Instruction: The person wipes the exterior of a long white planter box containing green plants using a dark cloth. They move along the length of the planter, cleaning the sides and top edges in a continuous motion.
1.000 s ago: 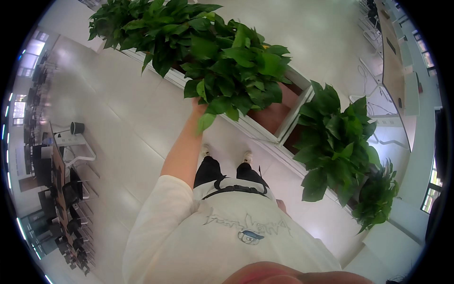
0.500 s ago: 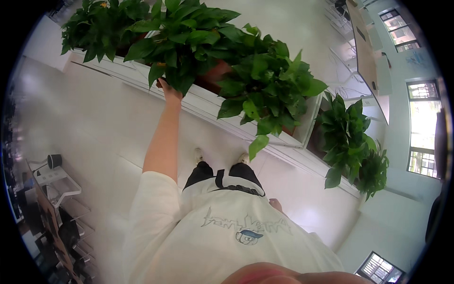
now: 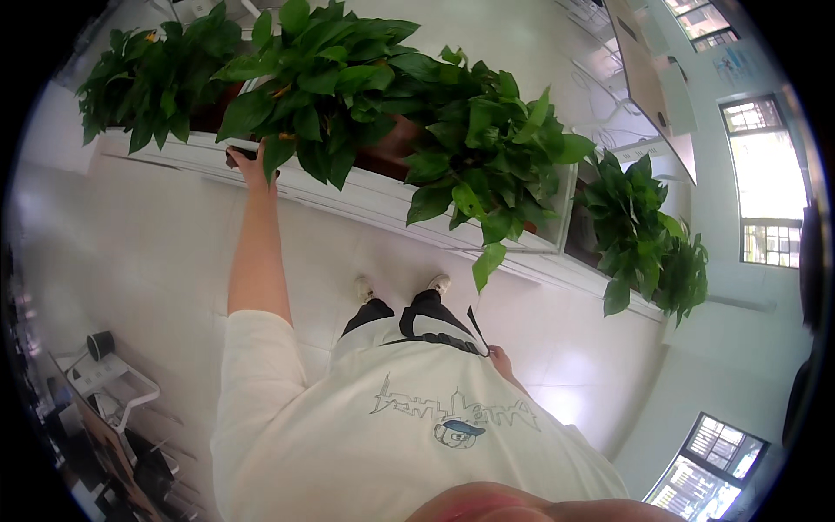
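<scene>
My left hand (image 3: 253,165) reaches out to the front edge of a long white planter cabinet (image 3: 304,187), just under the leaves of a green potted plant (image 3: 326,96). Its fingers are bent round something small and dark whose kind I cannot make out; leaves hide part of the hand. Low at my right side, by the waist, is my right hand (image 3: 499,358), only partly in view. Its fingers look closed at the end of a thin black strap (image 3: 477,331), which rises beside the black waistband (image 3: 435,340).
More leafy plants (image 3: 161,83) stand along the cabinet, with others at the right end (image 3: 631,230). A wooden-topped desk (image 3: 639,74) is beyond at the upper right. Lower left, a desk (image 3: 104,426) carries a dark cup-shaped container (image 3: 100,345). Windows (image 3: 765,178) line the right wall.
My left hand has moved left along the cabinet edge, out from under the plant's leaves. The view has shifted slightly. A black strap now shows beside my right hand.
</scene>
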{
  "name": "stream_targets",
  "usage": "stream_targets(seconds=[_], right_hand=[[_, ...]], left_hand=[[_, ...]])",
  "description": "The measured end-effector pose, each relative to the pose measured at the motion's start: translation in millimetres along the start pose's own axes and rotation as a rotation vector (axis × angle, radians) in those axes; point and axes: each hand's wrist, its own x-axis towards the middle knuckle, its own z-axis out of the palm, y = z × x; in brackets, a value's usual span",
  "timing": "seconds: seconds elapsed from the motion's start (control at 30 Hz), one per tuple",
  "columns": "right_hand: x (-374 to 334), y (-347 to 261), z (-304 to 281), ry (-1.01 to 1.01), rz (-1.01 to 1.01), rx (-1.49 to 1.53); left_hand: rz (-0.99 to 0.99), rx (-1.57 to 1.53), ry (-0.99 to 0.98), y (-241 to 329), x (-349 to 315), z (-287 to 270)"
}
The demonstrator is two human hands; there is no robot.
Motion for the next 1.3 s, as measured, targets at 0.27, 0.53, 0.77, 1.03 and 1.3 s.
stream_targets(seconds=[0.27, 0.53, 0.77, 1.03, 1.3], right_hand=[[8.9, -18.4, -36.2, 0.082, -0.259, 0.126], [5.5, -223.4, -154.3, 0.618, -1.179, -0.374], [72.2, -273.3, -159.9, 0.564, -1.188, -0.408], [94.8, -256.0, -156.9, 0.586, -1.245, -0.368], [87.8, -265.8, -156.0, 0.632, -1.374, -0.336]], left_hand=[[-0.118, -0.013, -0.067, -19.4, -42.9, 39.3], [-0.230, 0.180, -0.022, -76.4, -171.6, 123.5], [-0.270, 0.015, -0.290, -129.2, -258.6, 168.2], [0.035, 0.075, -0.518, -180.2, -364.3, 203.5], [-0.215, 0.072, -0.092, -223.8, -380.1, 268.3]])
